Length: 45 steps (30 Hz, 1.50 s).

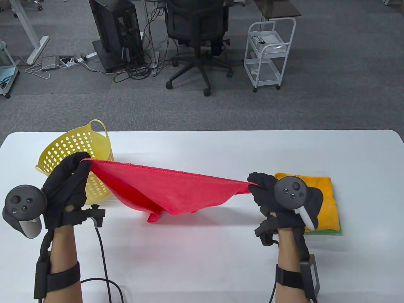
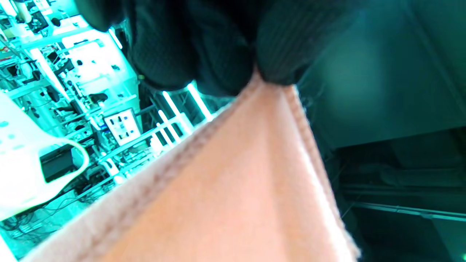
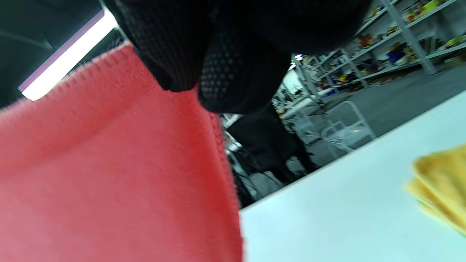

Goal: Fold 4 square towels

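A red towel (image 1: 176, 189) hangs stretched between my two hands above the white table (image 1: 202, 252), its lower fold touching the tabletop. My left hand (image 1: 81, 164) pinches its left corner in front of the basket. My right hand (image 1: 254, 184) pinches the right corner, just left of the folded pile. Seen from the left wrist, the cloth (image 2: 233, 189) looks pale orange and runs out from under my fingers (image 2: 218, 54). The right wrist view has the red towel (image 3: 109, 174) held under my gloved fingers (image 3: 225, 72).
A yellow perforated basket (image 1: 68, 151) lies tipped at the table's left. A folded yellow towel (image 1: 322, 202) sits on a green one (image 1: 325, 232) at the right, partly behind my right hand. Beyond the table stand an office chair (image 1: 197, 34) and a white cart (image 1: 270, 50).
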Available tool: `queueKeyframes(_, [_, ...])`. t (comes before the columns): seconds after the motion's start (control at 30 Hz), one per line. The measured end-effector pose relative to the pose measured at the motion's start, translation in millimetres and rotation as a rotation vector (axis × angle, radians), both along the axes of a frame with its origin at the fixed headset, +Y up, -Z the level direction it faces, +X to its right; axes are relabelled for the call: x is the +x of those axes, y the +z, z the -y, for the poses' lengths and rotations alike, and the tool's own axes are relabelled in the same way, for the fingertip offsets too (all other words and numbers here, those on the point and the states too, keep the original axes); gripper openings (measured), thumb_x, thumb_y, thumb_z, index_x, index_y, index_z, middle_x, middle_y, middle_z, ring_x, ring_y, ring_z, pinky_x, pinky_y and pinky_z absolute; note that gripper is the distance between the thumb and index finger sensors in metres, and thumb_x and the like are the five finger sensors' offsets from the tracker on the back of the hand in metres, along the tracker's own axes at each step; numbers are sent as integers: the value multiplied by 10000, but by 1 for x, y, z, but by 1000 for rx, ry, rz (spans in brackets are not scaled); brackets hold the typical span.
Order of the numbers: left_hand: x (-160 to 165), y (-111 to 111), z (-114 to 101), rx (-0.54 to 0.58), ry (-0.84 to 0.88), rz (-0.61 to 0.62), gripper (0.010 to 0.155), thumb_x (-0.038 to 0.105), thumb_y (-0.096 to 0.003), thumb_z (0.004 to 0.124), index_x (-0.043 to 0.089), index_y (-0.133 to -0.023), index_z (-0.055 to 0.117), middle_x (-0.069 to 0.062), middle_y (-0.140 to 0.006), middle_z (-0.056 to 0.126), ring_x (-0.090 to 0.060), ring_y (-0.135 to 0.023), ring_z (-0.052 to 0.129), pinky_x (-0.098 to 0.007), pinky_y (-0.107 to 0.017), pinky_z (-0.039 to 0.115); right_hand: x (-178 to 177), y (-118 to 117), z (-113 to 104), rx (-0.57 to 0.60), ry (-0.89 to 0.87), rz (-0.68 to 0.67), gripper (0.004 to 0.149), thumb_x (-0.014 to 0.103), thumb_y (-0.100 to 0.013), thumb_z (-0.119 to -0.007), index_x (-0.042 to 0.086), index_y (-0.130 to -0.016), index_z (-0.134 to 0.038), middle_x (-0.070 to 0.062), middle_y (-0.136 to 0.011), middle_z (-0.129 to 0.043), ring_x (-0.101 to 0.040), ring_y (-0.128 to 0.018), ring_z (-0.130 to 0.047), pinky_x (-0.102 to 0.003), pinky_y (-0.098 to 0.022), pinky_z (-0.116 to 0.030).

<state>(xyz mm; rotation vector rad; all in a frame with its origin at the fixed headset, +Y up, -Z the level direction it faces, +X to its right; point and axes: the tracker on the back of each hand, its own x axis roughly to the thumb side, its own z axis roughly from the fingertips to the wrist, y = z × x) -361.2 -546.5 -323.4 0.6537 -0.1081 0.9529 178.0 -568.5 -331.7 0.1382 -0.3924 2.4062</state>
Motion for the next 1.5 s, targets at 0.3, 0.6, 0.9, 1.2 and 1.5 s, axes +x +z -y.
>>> queueKeyframes(0.3, [-2, 14, -41, 34, -57, 121, 403, 367, -578, 824, 123, -897, 860, -73, -748, 995, -372, -722, 958, -652, -701, 623, 29, 54, -79, 276, -249, -137, 432, 309, -549, -955, 77, -896, -846, -114, -708, -1002, -143, -379, -1045, -288, -269, -858])
queueKeyframes(0.6, [24, -60, -61, -211, -107, 123, 398, 349, -588, 816, 99, -894, 868, -88, -737, 1010, -380, -711, 972, -645, -685, 643, 51, -18, -103, -12, -183, -73, 418, 283, -557, -954, 21, -872, -869, -141, -677, -1036, -153, -336, -1066, -299, -229, -870])
queueKeyframes(0.9, [35, -120, -66, -283, -50, 54, 370, 356, -587, 825, 177, -906, 881, -79, -790, 1008, -378, -759, 963, -630, -694, 643, 52, -92, -89, -39, -302, 51, 392, 258, -587, -913, 114, -943, -835, -134, -828, -987, -214, -461, -1056, -340, -317, -862])
queueKeyframes(1.2, [14, -84, -55, -124, -7, 59, 349, 379, -571, 840, 270, -897, 898, -107, -896, 963, -409, -808, 918, -630, -710, 603, 40, -61, -92, 178, -266, 4, 380, 287, -564, -931, 169, -920, -867, -138, -907, -940, -208, -510, -1043, -334, -347, -857])
queueKeyframes(1.5, [9, -16, 11, -191, -142, 96, 349, 384, -555, 866, 267, -879, 923, -125, -955, 951, -424, -842, 914, -630, -713, 607, 48, 6, -29, 84, -119, -21, 374, 295, -544, -959, 168, -892, -902, -142, -908, -939, -201, -513, -1042, -329, -349, -858])
